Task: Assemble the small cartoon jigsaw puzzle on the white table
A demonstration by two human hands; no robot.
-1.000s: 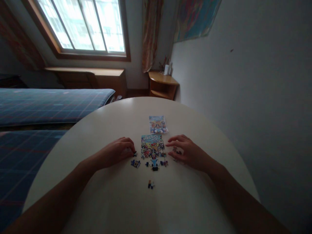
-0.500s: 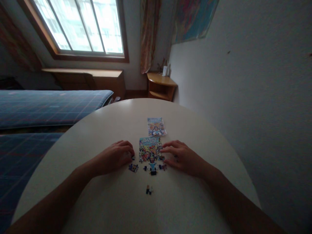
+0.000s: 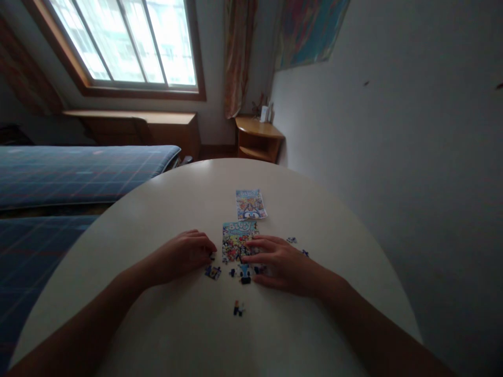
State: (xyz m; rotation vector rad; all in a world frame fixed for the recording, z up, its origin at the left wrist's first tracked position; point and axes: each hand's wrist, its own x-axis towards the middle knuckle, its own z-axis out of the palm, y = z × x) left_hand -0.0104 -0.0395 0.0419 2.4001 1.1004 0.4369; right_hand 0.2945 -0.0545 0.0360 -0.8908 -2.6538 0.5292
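A partly built colourful jigsaw puzzle point(image 3: 237, 240) lies on a round white table point(image 3: 196, 199). My right hand point(image 3: 281, 263) lies over the puzzle's lower right part, fingers stretched flat on the pieces. My left hand point(image 3: 184, 253) rests curled on the table beside the puzzle's left edge, fingertips at a small dark piece point(image 3: 212, 256). Loose pieces lie below the puzzle point(image 3: 212, 272), one further toward me point(image 3: 238, 308), and two right of my right hand point(image 3: 291, 240). A printed reference picture point(image 3: 250, 203) lies beyond the puzzle.
A white wall stands close on the right. Blue plaid beds point(image 3: 78, 170) are to the left of the table. A wooden corner shelf point(image 3: 257, 137) and a window point(image 3: 126, 42) are at the back.
My right hand has slid left from beside the puzzle onto its lower right part, uncovering loose pieces on the right. My left hand has stayed in place. The view dipped slightly.
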